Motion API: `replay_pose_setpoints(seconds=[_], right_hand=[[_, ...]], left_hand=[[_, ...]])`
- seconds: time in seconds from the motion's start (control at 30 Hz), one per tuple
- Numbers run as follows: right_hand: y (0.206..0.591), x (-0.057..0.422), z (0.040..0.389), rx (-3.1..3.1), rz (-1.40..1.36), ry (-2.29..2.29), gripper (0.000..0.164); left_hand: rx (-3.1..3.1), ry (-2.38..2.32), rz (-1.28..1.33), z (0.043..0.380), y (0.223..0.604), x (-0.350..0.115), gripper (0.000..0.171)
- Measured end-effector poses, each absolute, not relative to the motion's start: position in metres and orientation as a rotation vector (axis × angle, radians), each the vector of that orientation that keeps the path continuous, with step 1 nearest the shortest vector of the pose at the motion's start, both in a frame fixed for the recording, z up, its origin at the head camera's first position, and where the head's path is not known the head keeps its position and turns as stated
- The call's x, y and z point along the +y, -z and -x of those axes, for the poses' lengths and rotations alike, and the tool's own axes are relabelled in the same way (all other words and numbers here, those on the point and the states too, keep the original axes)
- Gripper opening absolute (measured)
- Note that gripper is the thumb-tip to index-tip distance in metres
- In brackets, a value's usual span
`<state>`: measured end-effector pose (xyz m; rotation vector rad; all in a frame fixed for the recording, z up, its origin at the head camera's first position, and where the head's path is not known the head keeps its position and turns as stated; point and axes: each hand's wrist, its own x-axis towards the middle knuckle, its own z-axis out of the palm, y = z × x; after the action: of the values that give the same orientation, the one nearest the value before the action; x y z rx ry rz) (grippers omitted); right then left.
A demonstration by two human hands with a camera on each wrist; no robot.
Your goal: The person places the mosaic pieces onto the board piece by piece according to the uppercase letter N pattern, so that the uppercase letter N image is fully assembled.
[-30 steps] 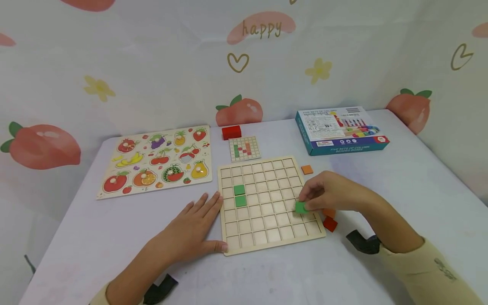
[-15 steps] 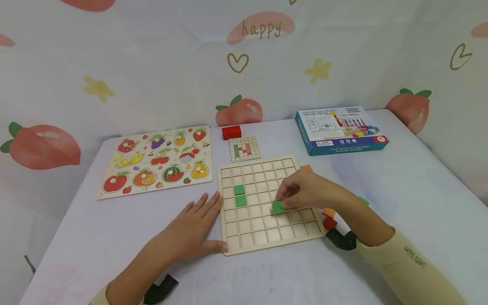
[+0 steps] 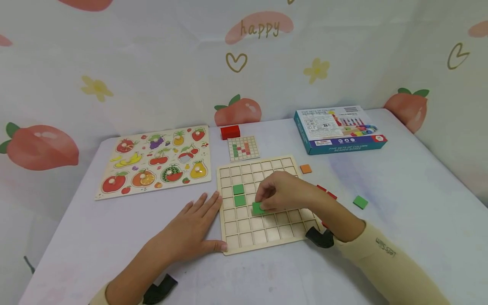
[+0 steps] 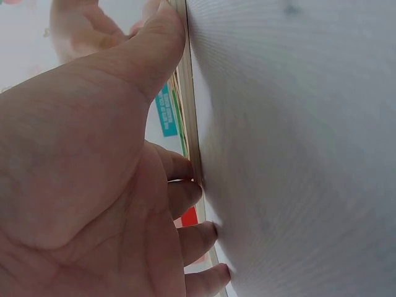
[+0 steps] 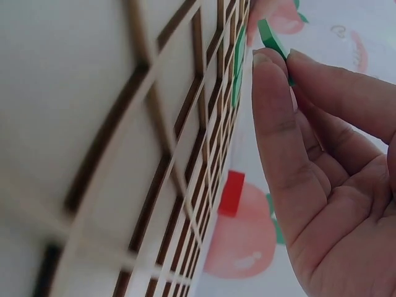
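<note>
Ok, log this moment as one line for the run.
right hand: pinches green tile above grid board; left hand: touches board's left edge; placed: two green tiles; loose: orange tile right of board

The grid board (image 3: 261,237) is pale wood patterned in squares. The held tile (image 3: 257,208) is green; so are the two seated tiles (image 3: 239,200) at its ten o'clock. From the board, the block (image 3: 230,132) at eleven o'clock is red, the fruit-patterned puzzle (image 3: 177,155) at ten cream.
</note>
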<state>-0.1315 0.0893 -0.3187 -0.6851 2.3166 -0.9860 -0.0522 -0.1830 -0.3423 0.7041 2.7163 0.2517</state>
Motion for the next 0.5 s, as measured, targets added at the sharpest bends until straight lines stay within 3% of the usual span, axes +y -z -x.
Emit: replay_pose_setpoints(seconds=[0.5], right_hand=[[0.327, 0.051, 0.130, 2.342, 0.822, 0.939, 0.014]], left_hand=[[2.716, -0.264, -0.724, 0.052, 0.343, -0.185, 0.111]])
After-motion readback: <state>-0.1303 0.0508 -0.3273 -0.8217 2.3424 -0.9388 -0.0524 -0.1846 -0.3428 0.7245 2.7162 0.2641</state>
